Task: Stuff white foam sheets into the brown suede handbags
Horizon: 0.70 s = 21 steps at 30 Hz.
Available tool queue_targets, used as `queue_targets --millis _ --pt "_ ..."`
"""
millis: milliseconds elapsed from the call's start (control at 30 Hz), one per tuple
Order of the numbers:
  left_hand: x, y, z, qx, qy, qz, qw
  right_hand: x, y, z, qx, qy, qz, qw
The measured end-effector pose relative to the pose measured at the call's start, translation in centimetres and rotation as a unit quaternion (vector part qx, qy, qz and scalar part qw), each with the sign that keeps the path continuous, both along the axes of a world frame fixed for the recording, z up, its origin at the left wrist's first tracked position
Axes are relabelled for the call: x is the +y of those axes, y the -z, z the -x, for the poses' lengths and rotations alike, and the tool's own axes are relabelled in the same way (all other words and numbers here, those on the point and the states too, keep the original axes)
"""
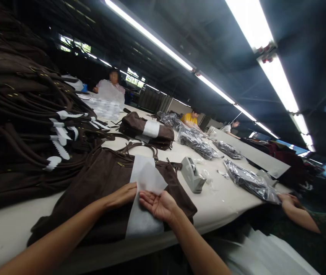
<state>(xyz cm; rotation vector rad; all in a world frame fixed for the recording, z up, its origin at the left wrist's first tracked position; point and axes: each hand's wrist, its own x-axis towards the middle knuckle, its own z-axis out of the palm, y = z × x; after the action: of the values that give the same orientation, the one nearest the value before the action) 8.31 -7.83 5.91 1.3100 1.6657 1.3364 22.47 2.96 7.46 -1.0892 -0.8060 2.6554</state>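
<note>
A dark brown handbag [105,172] lies on the table in front of me, its looped handles at the far side. Around its middle runs a white wrapping sheet [144,223], with a thin flap raised above the bag. My left hand [124,193] reaches in from the left and grips the sheet at the flap; its fingertips are hidden there. Palm up, my right hand [163,206] rests against the sheet just below the flap. Its fingers stretch out to the left, side by side, with nothing visibly held.
Brown bags [16,126] with white-wrapped handles are stacked high on the left. A wrapped brown bag [148,130] lies beyond mine. Right of it stands a grey tape dispenser [193,175]. Several plastic-bagged items lie farther right; a co-worker's hand [290,200] touches one [248,181].
</note>
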Motion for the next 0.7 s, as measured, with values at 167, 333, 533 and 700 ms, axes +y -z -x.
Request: queue_targets --millis 167,333,533,700 --pt "0.8 1.0 0.2 -0.044 -0.049 0.016 0.998 -0.1 0.5 -0.1 0.035 -0.033 -0.006 0.999" --pt "1.1 2.6 0.7 -0.01 -0.176 0.048 0.983 1.3 1.5 -0.2 -0.022 -0.003 -0.296 0.955" --pt "0.7 2.8 1.2 0.033 -0.232 0.049 0.971 4.2 3.1 0.1 -0.183 -0.016 -0.525 0.831" --pt "0.8 2.8 1.8 0.032 -0.223 0.079 0.971 4.4 3.0 1.0 -0.173 -0.054 -0.488 0.854"
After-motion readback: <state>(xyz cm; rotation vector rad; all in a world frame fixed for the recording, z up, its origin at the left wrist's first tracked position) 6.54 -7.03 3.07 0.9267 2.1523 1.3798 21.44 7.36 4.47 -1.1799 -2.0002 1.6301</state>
